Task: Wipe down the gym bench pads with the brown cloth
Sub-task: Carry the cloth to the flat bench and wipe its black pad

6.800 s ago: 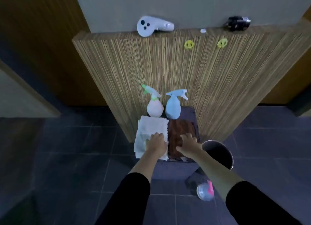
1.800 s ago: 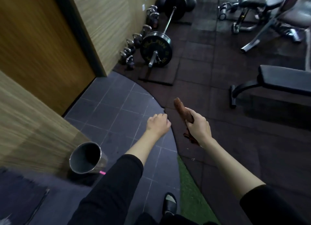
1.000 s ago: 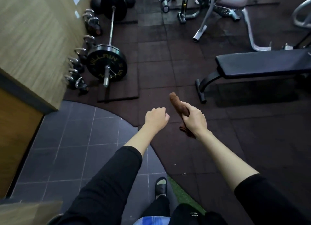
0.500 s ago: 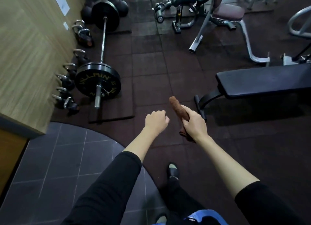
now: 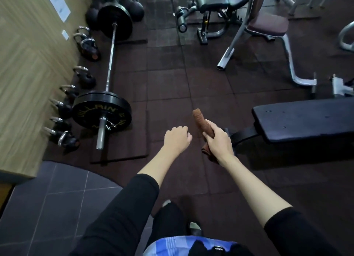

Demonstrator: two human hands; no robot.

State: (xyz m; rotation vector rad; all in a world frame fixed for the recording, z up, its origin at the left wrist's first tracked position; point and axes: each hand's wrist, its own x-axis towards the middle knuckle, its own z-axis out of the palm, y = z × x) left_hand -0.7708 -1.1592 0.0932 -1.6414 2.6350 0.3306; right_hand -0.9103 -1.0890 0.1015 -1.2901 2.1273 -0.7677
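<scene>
The brown cloth (image 5: 200, 119) is rolled up and gripped in my right hand (image 5: 218, 142), one end sticking up past my thumb and the other hanging below my palm. My left hand (image 5: 177, 139) floats beside it with the fingers curled and nothing in it. The flat black gym bench pad (image 5: 306, 117) lies to the right of my right hand, its near end about a hand's width away, on a dark curved leg (image 5: 242, 136). Both hands are in the air above the dark rubber floor.
A loaded barbell (image 5: 102, 112) lies on the floor to the left, with several kettlebells (image 5: 84, 79) along the wooden wall (image 5: 23, 67). An adjustable bench (image 5: 210, 2) and a maroon-seated machine (image 5: 268, 25) stand at the back. Grey tiles (image 5: 47, 196) start at lower left.
I picked up the brown cloth from the stool, turned away and walked into the gym. The flat bench has come closer on my right; my hands keep the same pose.
</scene>
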